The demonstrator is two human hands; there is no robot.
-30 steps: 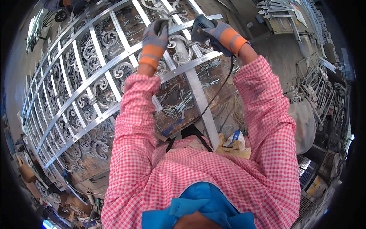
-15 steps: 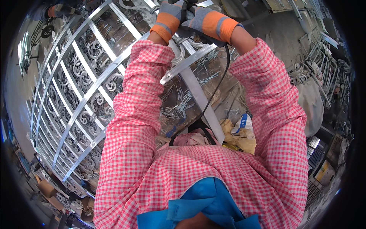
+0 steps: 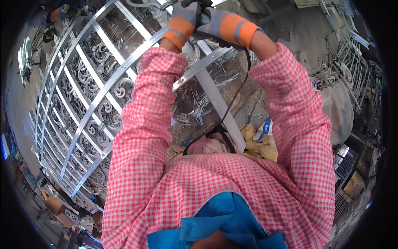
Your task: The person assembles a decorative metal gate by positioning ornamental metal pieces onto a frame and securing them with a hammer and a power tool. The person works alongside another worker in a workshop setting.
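Observation:
At the top edge, my left hand (image 3: 183,24) and my right hand (image 3: 227,27) come together in grey and orange work gloves. Both are closed around a dark corded power tool (image 3: 227,43), mostly hidden by the gloves and cut off by the frame, so its exact kind does not show. Its black cable (image 3: 239,88) hangs from beneath my right hand and curves down toward my waist. Below and left of the hands spreads a large silver metal panel (image 3: 100,95) of crossing bars with scrollwork between them. The panel's bar end (image 3: 199,69) lies just below my hands.
Thin metal rods (image 3: 198,108) lie scattered on the brown surface under the panel. A flat grey bar (image 3: 222,110) runs toward my waist. To the right are a pale plastic bag (image 3: 338,110) and stacked metal frames (image 3: 352,68). Cardboard boxes (image 3: 55,205) sit at lower left.
Both hands keep their hold on the tool at the top edge, with only a slight shift. The view has moved a little, so the panel and bag appear slightly displaced.

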